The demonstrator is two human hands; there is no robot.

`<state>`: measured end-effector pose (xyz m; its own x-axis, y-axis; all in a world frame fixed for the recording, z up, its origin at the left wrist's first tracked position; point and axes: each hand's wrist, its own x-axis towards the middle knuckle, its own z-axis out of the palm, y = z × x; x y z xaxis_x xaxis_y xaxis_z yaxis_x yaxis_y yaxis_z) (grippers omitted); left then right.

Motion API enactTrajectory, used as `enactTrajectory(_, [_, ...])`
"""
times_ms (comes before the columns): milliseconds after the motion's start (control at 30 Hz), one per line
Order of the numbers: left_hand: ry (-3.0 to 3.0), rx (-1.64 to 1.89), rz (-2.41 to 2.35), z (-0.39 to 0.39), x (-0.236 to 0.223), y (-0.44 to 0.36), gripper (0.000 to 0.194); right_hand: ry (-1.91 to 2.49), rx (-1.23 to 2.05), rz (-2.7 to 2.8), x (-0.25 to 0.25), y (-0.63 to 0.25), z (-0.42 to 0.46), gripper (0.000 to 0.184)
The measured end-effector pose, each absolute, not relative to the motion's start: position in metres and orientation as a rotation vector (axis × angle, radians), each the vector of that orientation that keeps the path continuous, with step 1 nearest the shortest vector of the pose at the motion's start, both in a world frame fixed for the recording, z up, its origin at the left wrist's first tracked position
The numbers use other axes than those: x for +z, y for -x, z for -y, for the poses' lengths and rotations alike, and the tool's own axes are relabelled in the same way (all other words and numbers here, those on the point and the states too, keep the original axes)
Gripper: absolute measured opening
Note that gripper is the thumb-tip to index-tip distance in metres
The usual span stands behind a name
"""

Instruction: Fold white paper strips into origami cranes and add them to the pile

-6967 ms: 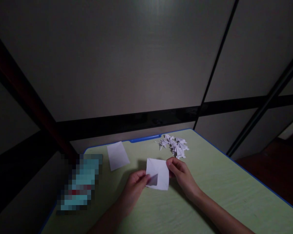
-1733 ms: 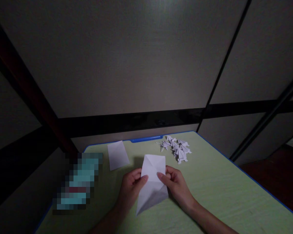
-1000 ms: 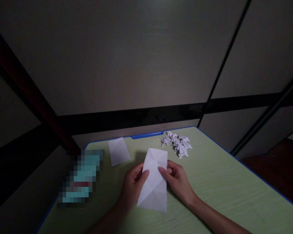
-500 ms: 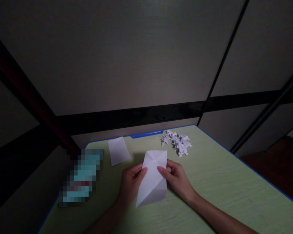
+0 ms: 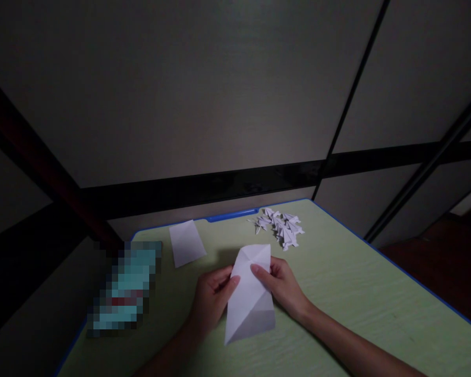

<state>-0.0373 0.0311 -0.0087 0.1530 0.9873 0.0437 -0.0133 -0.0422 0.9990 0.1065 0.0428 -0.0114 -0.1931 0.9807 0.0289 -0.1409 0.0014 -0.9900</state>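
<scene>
A creased white sheet of paper is held up over the pale green table, its lower part hanging toward me. My left hand pinches its left edge, thumb on top. On the right side, my right hand grips it with the thumb pressed on the front face. Both hands are closed on the sheet.
A pile of several small folded white paper figures lies at the far side of the table. A flat white sheet lies at the far left. A blurred teal object sits at the left edge. The table has a blue rim; dark wall panels stand behind.
The sheet went from a small square lying between my hands to a longer creased shape held upright. In the last second its lower flap shifted slightly; the hands stayed in place.
</scene>
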Motion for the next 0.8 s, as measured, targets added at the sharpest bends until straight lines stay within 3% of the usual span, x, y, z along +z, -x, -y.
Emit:
enactTrajectory(67, [-1.331,1.177,-1.122,-0.032,-0.008,0.039,0.014,0.992,1.281,1.250,-0.010,-0.107,-0.042,0.019])
enactTrajectory(200, [-1.395,1.367,-1.385,-0.036,-0.007,0.043,0.017,1.064,0.736,1.392,0.000,-0.108,-0.036,0.015])
enactTrajectory(300, [-1.535,1.402,-1.365,-0.035,-0.007,0.045,0.013,1.005,0.651,1.723,0.007,-0.108,-0.029,0.006])
enactTrajectory(400, [-1.794,1.350,-1.178,-0.032,-0.005,0.044,0.022,0.988,0.598,1.871,0.004,-0.105,-0.023,0.028])
enactTrajectory(533, [-2.028,1.254,-1.045,-0.026,-0.002,0.042,0.032,0.978,0.646,1.872,-0.004,-0.104,-0.021,0.041])
enactTrajectory(700, [-2.251,1.171,-1.021,-0.019,0.000,0.042,0.034,0.882,0.980,1.644,0.000,-0.104,-0.023,0.025])
enactTrajectory(800, [-2.238,1.306,-1.065,-0.019,0.000,0.044,0.035,0.824,1.159,1.461,0.003,-0.105,-0.025,0.024])
